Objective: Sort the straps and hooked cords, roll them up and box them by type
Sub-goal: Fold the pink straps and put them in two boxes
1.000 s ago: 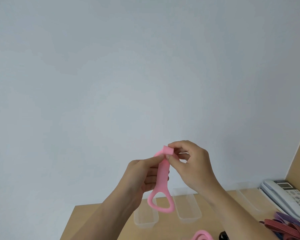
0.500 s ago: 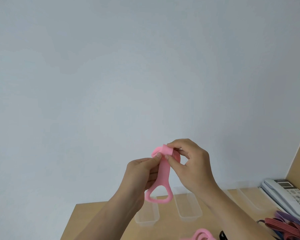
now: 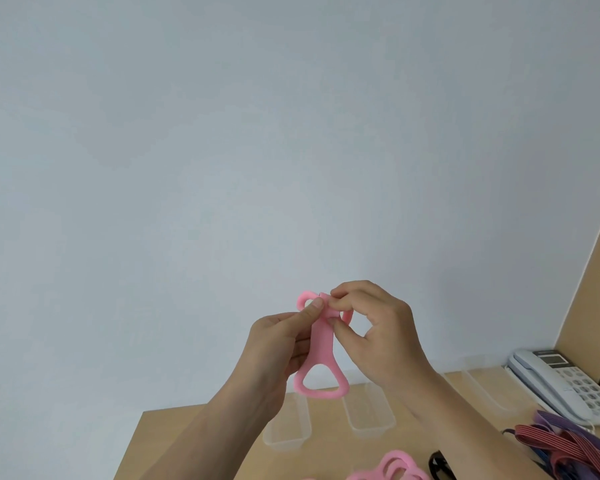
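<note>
The wall (image 3: 222,168), pale grey-blue, fills most of the view. Below it runs the wooden table (image 3: 174,441), the reference for what follows. On the table's right edge sits a white desk telephone (image 3: 565,386). In front of the telephone lies a heap of red and purple cords (image 3: 568,445), resting on the table surface. Three clear plastic boxes stand in a row along the table's far edge: the left box (image 3: 286,434), the middle box (image 3: 371,417) and the right box (image 3: 489,393). More pink straps (image 3: 392,467) lie at the table's near edge, with a black item (image 3: 439,464) just beside them; its type cannot be told.

Raised above the table, in front of the wall, the pink strap (image 3: 321,344) hangs upright with its lower loop down. The left hand (image 3: 278,344) has its fingers curled behind the strap's body, thumb pressed on the front near the top. The right hand (image 3: 378,327) pinches the folded upper end between thumb and forefinger, remaining fingers curled.
</note>
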Demonstrator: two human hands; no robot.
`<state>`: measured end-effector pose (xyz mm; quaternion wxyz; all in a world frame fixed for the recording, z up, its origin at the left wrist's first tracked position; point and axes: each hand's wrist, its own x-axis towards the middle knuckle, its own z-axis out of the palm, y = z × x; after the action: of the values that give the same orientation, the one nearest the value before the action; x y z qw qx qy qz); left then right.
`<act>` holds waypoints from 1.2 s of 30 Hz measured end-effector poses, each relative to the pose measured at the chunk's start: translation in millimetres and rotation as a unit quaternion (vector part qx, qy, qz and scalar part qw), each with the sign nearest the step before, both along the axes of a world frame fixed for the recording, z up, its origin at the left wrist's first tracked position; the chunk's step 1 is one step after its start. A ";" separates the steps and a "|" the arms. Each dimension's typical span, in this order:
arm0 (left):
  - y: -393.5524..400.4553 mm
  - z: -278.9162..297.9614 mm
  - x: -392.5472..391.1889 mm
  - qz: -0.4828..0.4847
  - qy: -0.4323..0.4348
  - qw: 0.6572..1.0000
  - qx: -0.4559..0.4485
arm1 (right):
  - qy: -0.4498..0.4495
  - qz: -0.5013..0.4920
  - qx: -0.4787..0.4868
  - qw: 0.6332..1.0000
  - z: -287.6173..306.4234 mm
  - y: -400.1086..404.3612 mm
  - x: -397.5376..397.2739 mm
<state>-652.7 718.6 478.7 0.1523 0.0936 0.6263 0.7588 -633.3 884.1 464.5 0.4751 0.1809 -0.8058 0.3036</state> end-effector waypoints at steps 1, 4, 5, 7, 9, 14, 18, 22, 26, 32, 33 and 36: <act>0.5 -0.1 -0.4 0.000 0.000 1.000 0.003 | -0.002 -0.002 0.001 1.000 -0.6 0.4 1.0; 1.2 -1.6 -2.4 -0.004 0.007 1.000 0.000 | -0.008 0.010 -0.006 1.000 1.5 -0.4 5.6; 1.0 -2.3 -3.4 -0.008 0.013 1.000 -0.004 | -0.013 0.017 -0.012 1.000 3.6 -0.9 7.3; 0.2 -4.0 -5.5 -0.012 0.028 0.999 -0.013 | -0.040 0.031 -0.030 0.998 8.2 -0.9 9.2; -1.0 -5.1 -7.5 -0.012 0.046 0.999 -0.026 | -0.093 0.034 -0.043 0.994 11.5 2.1 8.3; -6.9 -5.4 -8.3 -0.040 0.086 0.994 -0.061 | -0.215 0.039 0.016 0.976 15.6 7.5 3.7; -9.8 -6.8 -6.2 -0.029 0.103 0.991 -0.081 | -0.259 0.064 0.024 0.964 17.8 5.3 4.2; -12.0 -10.5 -6.4 -0.030 0.093 0.991 -0.091 | -0.236 0.058 0.010 0.970 16.0 1.0 4.0; -12.4 -11.7 -4.3 -0.044 0.059 0.992 -0.098 | -0.208 0.044 -0.002 0.977 13.0 -0.7 4.1; -12.4 -6.4 -3.2 -0.062 0.016 0.996 -0.060 | -0.145 0.009 0.015 0.989 2.0 -6.3 2.9; -12.6 -5.4 -3.3 -0.068 0.017 0.996 -0.055 | -0.130 0.005 0.019 0.991 0.2 -7.0 2.0; -13.9 -4.9 -2.9 -0.074 0.023 0.996 -0.048 | -0.104 -0.008 0.042 0.994 -4.8 -8.8 -1.7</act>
<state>-655.6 704.8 473.7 0.1974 0.1498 0.6568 0.7122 -635.0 875.3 459.6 0.3830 0.1619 -0.8644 0.2828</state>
